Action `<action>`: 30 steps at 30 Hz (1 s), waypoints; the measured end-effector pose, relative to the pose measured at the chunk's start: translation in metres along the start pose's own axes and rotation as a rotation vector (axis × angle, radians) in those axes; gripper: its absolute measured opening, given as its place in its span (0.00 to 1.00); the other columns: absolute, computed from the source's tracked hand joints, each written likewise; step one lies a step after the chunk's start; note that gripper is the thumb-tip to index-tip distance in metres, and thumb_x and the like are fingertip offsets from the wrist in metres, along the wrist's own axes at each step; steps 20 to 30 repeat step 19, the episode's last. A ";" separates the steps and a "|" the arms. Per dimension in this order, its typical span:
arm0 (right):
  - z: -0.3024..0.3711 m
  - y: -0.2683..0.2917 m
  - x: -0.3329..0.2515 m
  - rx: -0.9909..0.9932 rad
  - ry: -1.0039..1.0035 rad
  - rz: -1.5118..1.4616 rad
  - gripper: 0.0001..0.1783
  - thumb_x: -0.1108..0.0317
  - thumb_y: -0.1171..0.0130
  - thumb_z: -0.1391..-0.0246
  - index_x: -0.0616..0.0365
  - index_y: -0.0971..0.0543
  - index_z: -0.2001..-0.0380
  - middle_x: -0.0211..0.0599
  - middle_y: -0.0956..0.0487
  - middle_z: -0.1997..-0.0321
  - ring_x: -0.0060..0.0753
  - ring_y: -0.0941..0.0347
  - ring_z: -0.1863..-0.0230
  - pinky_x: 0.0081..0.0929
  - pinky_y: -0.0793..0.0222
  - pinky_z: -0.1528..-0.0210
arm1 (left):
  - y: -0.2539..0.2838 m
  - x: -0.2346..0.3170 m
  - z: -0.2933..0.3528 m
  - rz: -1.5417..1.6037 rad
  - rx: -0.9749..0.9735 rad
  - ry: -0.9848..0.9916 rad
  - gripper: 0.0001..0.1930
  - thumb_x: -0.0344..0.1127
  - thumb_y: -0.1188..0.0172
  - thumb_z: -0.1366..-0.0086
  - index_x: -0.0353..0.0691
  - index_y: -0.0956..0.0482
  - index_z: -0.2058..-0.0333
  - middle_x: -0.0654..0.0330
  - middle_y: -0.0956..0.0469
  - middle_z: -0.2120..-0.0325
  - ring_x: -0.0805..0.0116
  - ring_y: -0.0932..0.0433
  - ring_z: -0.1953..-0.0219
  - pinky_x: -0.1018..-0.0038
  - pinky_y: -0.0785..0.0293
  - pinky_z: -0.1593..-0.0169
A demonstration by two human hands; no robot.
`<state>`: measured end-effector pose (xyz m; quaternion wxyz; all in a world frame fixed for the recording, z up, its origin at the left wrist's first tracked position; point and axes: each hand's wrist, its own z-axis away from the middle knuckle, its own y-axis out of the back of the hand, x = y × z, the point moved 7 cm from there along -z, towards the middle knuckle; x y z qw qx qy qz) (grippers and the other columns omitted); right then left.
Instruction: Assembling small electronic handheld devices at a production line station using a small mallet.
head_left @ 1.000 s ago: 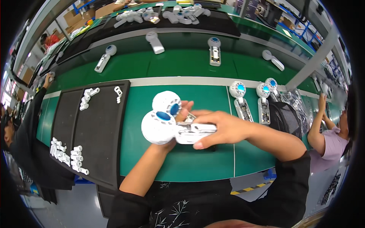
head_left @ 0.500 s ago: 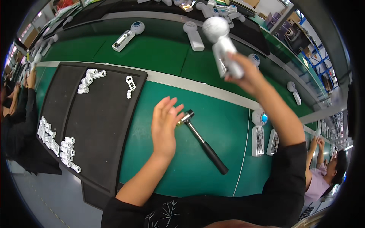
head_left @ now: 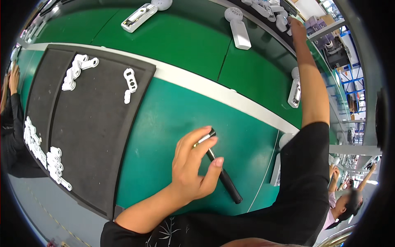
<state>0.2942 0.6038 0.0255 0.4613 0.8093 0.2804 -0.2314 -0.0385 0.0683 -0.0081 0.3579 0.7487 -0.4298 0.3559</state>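
My left hand [head_left: 193,166] hovers over the head of a hammer [head_left: 229,185] on the green table. Its fingers are curved but apart, with the thumb spread; whether they touch the hammer I cannot tell. The hammer's black handle points toward me and to the right. My right arm stretches to the far right, where my right hand [head_left: 297,31] is among white handheld fans [head_left: 263,9] on a dark raised belt. Its fingers are too small and shaded to show whether they still hold a fan.
A black tray [head_left: 94,127] with several small white plastic parts [head_left: 55,164] lies on the left. Beyond the pale rail, a fan with an open handle [head_left: 140,17], a closed fan [head_left: 239,33] and another [head_left: 294,92] lie on green. Co-workers sit at both sides.
My right hand has carried a white fan away to the far-right belt. My left hand has moved down and right, its fingers now bent over the hammer head. The view has shifted.
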 end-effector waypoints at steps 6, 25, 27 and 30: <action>0.169 -0.013 -0.132 -0.401 0.114 0.004 0.17 0.54 0.42 0.43 0.55 0.17 0.59 0.34 0.17 0.69 0.24 0.23 0.66 0.25 0.30 0.60 | -0.004 0.010 -0.005 0.007 0.045 -0.074 0.14 0.26 0.39 0.43 0.30 0.24 0.58 0.44 0.24 0.55 0.49 0.24 0.54 0.63 0.27 0.50; 0.177 -0.080 -0.064 -0.595 -0.265 0.320 0.59 0.31 0.37 0.59 0.73 0.40 0.39 0.69 0.32 0.42 0.55 0.37 0.36 0.40 0.39 0.37 | -0.015 -0.004 -0.001 -0.031 0.097 -0.078 0.09 0.29 0.39 0.43 0.36 0.23 0.63 0.52 0.23 0.59 0.53 0.24 0.55 0.64 0.29 0.51; 0.177 -0.080 -0.064 -0.595 -0.265 0.320 0.59 0.31 0.37 0.59 0.73 0.40 0.39 0.69 0.32 0.42 0.55 0.37 0.36 0.40 0.39 0.37 | -0.015 -0.004 -0.001 -0.031 0.097 -0.078 0.09 0.29 0.39 0.43 0.36 0.23 0.63 0.52 0.23 0.59 0.53 0.24 0.55 0.64 0.29 0.51; 0.177 -0.080 -0.064 -0.595 -0.265 0.320 0.59 0.31 0.37 0.59 0.73 0.40 0.39 0.69 0.32 0.42 0.55 0.37 0.36 0.40 0.39 0.37 | -0.015 -0.004 -0.001 -0.031 0.097 -0.078 0.09 0.29 0.39 0.43 0.36 0.23 0.63 0.52 0.23 0.59 0.53 0.24 0.55 0.64 0.29 0.51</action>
